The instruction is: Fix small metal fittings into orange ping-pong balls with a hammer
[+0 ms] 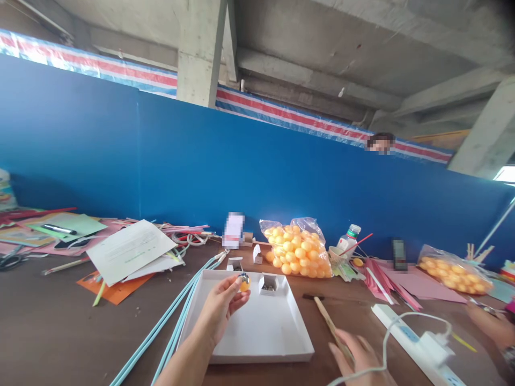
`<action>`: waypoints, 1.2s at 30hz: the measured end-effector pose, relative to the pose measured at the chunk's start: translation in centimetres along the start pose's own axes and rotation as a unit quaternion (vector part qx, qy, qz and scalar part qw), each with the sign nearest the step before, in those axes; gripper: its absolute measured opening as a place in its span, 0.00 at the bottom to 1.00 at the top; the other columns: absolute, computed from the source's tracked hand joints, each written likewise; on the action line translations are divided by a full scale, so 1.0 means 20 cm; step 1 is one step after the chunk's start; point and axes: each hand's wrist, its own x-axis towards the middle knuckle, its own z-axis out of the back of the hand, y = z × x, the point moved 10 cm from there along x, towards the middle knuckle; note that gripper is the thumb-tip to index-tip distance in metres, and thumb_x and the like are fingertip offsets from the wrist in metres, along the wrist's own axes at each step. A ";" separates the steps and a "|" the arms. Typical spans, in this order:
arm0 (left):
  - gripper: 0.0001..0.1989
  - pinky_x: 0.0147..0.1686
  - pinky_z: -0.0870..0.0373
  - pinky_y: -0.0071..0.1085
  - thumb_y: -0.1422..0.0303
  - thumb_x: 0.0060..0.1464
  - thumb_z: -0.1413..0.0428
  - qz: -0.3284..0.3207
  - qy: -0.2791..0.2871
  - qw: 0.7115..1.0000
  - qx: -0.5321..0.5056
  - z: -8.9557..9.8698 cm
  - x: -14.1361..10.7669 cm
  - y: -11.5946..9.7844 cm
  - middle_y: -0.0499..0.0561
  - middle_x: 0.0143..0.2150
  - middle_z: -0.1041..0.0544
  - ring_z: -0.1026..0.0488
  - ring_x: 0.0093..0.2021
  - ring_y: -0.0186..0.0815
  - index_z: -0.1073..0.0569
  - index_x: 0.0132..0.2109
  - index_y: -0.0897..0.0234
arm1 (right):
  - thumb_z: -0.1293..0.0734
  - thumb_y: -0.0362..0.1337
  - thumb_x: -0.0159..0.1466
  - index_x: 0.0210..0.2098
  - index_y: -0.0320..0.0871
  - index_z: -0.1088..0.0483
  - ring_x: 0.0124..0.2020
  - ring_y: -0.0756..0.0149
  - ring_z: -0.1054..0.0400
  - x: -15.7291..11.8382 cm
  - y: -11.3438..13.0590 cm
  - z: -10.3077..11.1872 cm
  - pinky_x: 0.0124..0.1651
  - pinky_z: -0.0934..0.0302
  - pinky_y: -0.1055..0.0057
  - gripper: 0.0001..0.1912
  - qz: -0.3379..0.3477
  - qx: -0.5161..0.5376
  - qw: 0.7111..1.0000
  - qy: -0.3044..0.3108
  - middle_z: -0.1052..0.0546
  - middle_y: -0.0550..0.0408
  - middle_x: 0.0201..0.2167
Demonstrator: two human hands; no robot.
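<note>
Head view shows me, at six o'clock, the left hand [226, 300] pinching the ball [244, 286] over the tray [281, 335] and, at five, the right hand [364, 353] grasping the hammer [325, 316] — lifting it could snag the cable [385, 335] crossing that hand.

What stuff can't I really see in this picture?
In the head view:
Ball: partly hidden by the left hand.
Tool: its near end is hidden by the right hand.
Bits in the little box: too small to tell apart.
Paper: its writing is too small to read.
Phone: its screen is blurred out.
Power strip: cut off by the bottom edge.
</note>
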 end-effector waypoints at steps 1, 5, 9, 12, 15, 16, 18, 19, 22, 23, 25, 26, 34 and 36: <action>0.13 0.35 0.24 0.26 0.70 0.49 0.38 0.002 -0.001 1.000 0.001 0.00 0.00 0.00 0.54 0.34 0.22 0.23 0.31 0.33 0.27 0.42 0.69 | 0.42 0.46 0.62 0.44 0.50 0.30 0.43 0.57 0.28 0.05 0.10 0.00 0.43 0.34 0.65 0.16 0.018 0.043 0.999 0.000 0.23 0.50 0.42; 0.13 0.36 0.24 0.28 0.69 0.49 0.39 0.009 -0.001 1.000 0.005 0.00 0.00 0.01 0.54 0.34 0.23 0.23 0.31 0.32 0.27 0.42 0.68 | 0.44 0.40 0.63 0.40 0.51 0.29 0.39 0.65 0.28 0.29 0.51 -0.08 0.39 0.37 0.73 0.14 0.054 0.093 0.992 0.064 0.23 0.55 0.40; 0.15 0.36 0.25 0.29 0.67 0.48 0.38 0.013 -0.003 1.000 0.014 0.01 0.01 0.02 0.55 0.35 0.23 0.23 0.31 0.33 0.28 0.42 0.69 | 0.42 0.36 0.61 0.32 0.49 0.26 0.37 0.65 0.28 0.52 0.75 -0.24 0.34 0.42 0.74 0.13 0.064 0.007 0.989 0.132 0.22 0.56 0.35; 0.17 0.35 0.25 0.29 0.65 0.47 0.37 0.022 -0.005 1.000 0.016 0.02 0.02 0.04 0.55 0.34 0.23 0.24 0.32 0.34 0.28 0.43 0.69 | 0.39 0.34 0.56 0.23 0.44 0.26 0.31 0.60 0.27 0.62 0.79 -0.38 0.29 0.43 0.71 0.11 0.054 -0.031 0.983 0.172 0.21 0.50 0.27; 0.18 0.34 0.25 0.29 0.63 0.46 0.37 0.028 -0.003 0.999 0.018 0.02 0.03 0.06 0.54 0.35 0.23 0.24 0.31 0.33 0.28 0.43 0.68 | 0.37 0.34 0.54 0.24 0.42 0.25 0.32 0.54 0.26 0.67 0.80 -0.49 0.29 0.42 0.68 0.09 0.049 -0.060 0.977 0.201 0.21 0.44 0.27; 0.19 0.33 0.25 0.29 0.63 0.45 0.37 0.035 -0.004 0.999 0.020 0.02 0.04 0.06 0.54 0.35 0.23 0.24 0.31 0.33 0.27 0.43 0.68 | 0.37 0.33 0.53 0.25 0.42 0.25 0.33 0.53 0.26 0.67 0.80 -0.51 0.29 0.42 0.68 0.08 0.048 -0.065 0.975 0.208 0.20 0.43 0.28; 0.19 0.33 0.26 0.29 0.62 0.44 0.36 0.038 -0.004 0.999 0.020 0.02 0.04 0.07 0.54 0.36 0.24 0.25 0.31 0.33 0.27 0.42 0.68 | 0.37 0.32 0.52 0.25 0.42 0.24 0.33 0.53 0.25 0.68 0.80 -0.54 0.29 0.41 0.67 0.08 0.044 -0.072 0.971 0.222 0.20 0.43 0.28; 0.20 0.33 0.26 0.29 0.61 0.44 0.36 0.038 -0.003 0.999 0.021 0.02 0.04 0.07 0.54 0.36 0.24 0.25 0.31 0.33 0.27 0.42 0.67 | 0.37 0.31 0.51 0.25 0.42 0.24 0.33 0.53 0.25 0.69 0.79 -0.55 0.29 0.41 0.67 0.08 0.042 -0.075 0.970 0.228 0.20 0.43 0.28; 0.21 0.34 0.26 0.30 0.60 0.43 0.36 0.036 0.005 0.999 0.024 0.01 0.04 0.07 0.55 0.38 0.24 0.25 0.32 0.34 0.26 0.42 0.67 | 0.37 0.30 0.51 0.24 0.44 0.25 0.33 0.54 0.25 0.69 0.79 -0.56 0.28 0.42 0.68 0.09 0.042 -0.073 0.968 0.236 0.20 0.45 0.28; 0.22 0.34 0.26 0.30 0.59 0.42 0.36 0.035 0.007 0.999 0.026 0.01 0.04 0.06 0.55 0.39 0.24 0.25 0.32 0.34 0.26 0.43 0.67 | 0.37 0.30 0.51 0.23 0.44 0.25 0.33 0.54 0.26 0.69 0.79 -0.56 0.28 0.43 0.69 0.08 0.043 -0.070 0.968 0.236 0.20 0.46 0.28; 0.22 0.34 0.26 0.31 0.58 0.42 0.36 0.034 0.007 0.999 0.033 0.01 0.04 0.06 0.55 0.39 0.24 0.25 0.33 0.34 0.27 0.43 0.67 | 0.36 0.32 0.51 0.23 0.44 0.26 0.32 0.56 0.26 0.68 0.78 -0.55 0.27 0.44 0.69 0.07 0.043 -0.062 0.970 0.231 0.20 0.47 0.29; 0.23 0.34 0.26 0.31 0.58 0.42 0.36 0.034 0.004 0.999 0.037 0.02 0.04 0.06 0.56 0.39 0.24 0.26 0.33 0.34 0.27 0.43 0.67 | 0.36 0.32 0.51 0.22 0.44 0.26 0.31 0.56 0.26 0.68 0.78 -0.54 0.27 0.44 0.70 0.07 0.041 -0.058 0.971 0.227 0.20 0.47 0.28; 0.22 0.35 0.26 0.31 0.59 0.44 0.37 0.039 -0.016 0.998 0.050 0.02 0.03 0.06 0.56 0.39 0.24 0.25 0.33 0.35 0.27 0.44 0.68 | 0.41 0.38 0.58 0.25 0.48 0.30 0.30 0.62 0.29 0.66 0.73 -0.29 0.27 0.45 0.71 0.10 0.013 0.029 0.990 0.139 0.21 0.56 0.28; 0.21 0.35 0.26 0.31 0.60 0.44 0.37 0.037 -0.023 0.998 0.048 0.02 0.02 0.05 0.56 0.40 0.24 0.25 0.32 0.33 0.27 0.43 0.67 | 0.41 0.42 0.59 0.26 0.48 0.31 0.26 0.65 0.30 0.62 0.75 -0.26 0.26 0.43 0.73 0.10 0.008 0.163 0.977 0.134 0.23 0.59 0.25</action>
